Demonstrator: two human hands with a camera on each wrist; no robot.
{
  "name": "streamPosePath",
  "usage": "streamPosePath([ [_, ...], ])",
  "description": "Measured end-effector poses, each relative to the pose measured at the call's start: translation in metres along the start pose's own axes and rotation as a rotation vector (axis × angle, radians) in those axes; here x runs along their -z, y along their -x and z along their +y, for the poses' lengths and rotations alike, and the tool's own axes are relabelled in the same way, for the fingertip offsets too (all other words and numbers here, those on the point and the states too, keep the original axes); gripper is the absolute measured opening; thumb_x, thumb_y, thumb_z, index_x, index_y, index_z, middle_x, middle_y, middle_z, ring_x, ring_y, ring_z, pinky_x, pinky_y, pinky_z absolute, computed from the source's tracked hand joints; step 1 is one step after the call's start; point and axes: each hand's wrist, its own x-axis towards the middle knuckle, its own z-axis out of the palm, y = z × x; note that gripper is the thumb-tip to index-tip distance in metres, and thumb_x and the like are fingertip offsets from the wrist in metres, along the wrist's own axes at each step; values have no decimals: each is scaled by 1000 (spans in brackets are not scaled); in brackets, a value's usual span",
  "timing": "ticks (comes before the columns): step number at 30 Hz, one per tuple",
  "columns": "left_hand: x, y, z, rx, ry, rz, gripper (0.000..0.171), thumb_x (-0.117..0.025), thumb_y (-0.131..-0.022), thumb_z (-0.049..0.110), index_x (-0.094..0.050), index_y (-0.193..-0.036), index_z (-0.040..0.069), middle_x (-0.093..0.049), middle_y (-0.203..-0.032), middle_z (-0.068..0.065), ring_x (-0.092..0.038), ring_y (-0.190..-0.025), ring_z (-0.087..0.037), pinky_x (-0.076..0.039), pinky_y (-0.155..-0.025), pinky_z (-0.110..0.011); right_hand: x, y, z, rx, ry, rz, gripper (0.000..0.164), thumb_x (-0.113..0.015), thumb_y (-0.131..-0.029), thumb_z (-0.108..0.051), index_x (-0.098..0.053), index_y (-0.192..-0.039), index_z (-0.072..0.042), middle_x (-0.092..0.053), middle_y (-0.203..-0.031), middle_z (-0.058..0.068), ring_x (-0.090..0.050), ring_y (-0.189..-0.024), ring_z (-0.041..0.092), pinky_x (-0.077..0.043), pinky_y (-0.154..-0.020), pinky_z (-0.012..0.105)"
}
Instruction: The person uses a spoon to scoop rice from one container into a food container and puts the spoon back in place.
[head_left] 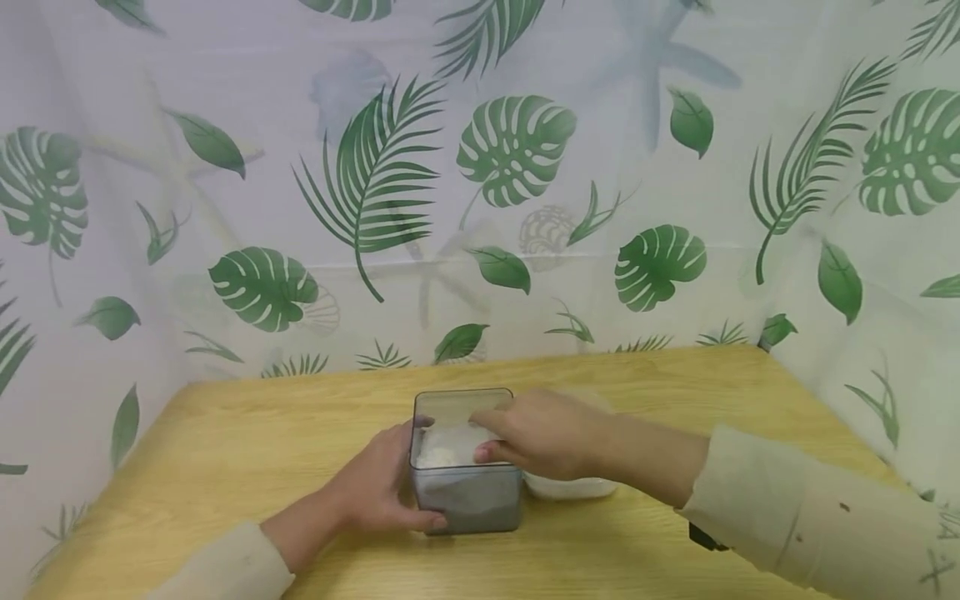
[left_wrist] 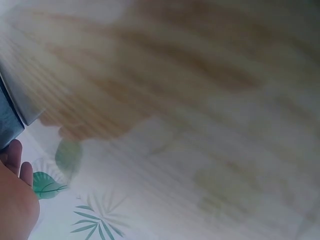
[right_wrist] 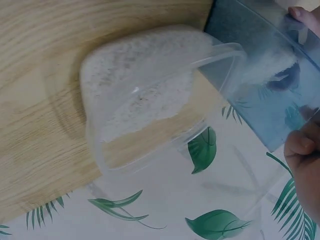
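Note:
A square grey see-through container (head_left: 468, 500) stands on the table with white grains (head_left: 438, 456) inside. My left hand (head_left: 382, 487) grips it from the left, thumb along the near side and fingers around the far left side. In the left wrist view only a bit of this hand (left_wrist: 17, 200) and a dark corner of the container (left_wrist: 9, 112) show. My right hand (head_left: 551, 433) reaches over the container's right rim, its thumb and forefinger above the grains; I cannot tell whether they hold anything. Under that wrist sits a clear plastic tub (right_wrist: 95, 150) of white grains (right_wrist: 145, 60).
Both things stand on a wood-grain table (head_left: 300, 433). A white leaf-print cloth (head_left: 450, 250) hangs behind and along both sides of it. The tub is right beside the container, partly hidden by the right forearm in the head view.

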Motion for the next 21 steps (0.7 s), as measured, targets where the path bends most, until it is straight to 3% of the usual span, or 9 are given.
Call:
streamPosePath([
  [5, -1, -1, 0, -10, 12, 5, 113, -81, -65, 69, -35, -148, 9, -56, -135, -5, -51, -128, -26, -42, -106, -52, -8, 9, 5, 43, 78, 125, 45, -49, -103, -40, -61, -126, -3, -74, -99, 6, -71, -87, 21, -58, -78, 36],
  [13, -3, 0, 1, -16, 11, 9, 115, -82, -62, 69, -36, -148, 8, -57, -135, -6, -51, -127, -26, -41, -107, -52, -32, 21, 17, 132, 149, 392, 60, -24, -104, -50, -61, -119, -5, -69, -82, -2, -67, -73, 13, -56, -68, 32],
  [21, -2, -1, 3, -21, 11, 9, 115, -82, -63, 68, -35, -148, 7, -57, -135, -7, -50, -128, -28, -40, -108, -53, -39, 30, 20, 113, 109, 438, 64, -25, -105, -48, -61, -127, 0, -75, -102, 9, -73, -93, 19, -58, -79, 36],
])
